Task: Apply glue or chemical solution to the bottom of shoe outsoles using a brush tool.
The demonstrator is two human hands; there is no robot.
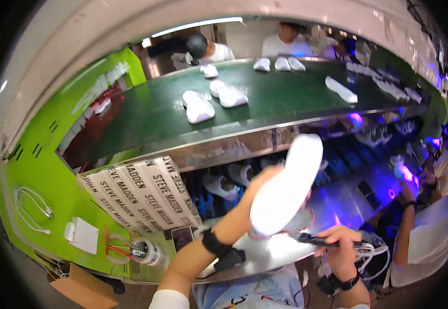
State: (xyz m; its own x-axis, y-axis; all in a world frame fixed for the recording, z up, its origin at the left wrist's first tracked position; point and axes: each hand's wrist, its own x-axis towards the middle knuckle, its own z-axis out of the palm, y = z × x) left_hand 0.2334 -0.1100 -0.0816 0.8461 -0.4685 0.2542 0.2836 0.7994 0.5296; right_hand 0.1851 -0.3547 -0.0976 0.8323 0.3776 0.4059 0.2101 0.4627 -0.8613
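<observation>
My left hand (266,179) grips a white shoe sole (288,188), raised and tilted over the metal bench with its broad face toward me. Most of those fingers are behind the sole. Below it is a grey piece with a reddish edge (301,221), partly covered; I cannot tell whether it belongs to the same shoe. In my right hand (340,247) is a slim black-handled tool (319,240), its tip pointing left near the sole's lower end. The tip is too blurred to name the tool's kind.
A green conveyor (152,110) carries white soles (199,107). Shoes (220,186) stand on a lower blue-black rack. At left are printed sheets (141,194), a phone (183,238), a tub (148,252) and a white box (83,235). A co-worker's arm (405,226) works at right under violet light.
</observation>
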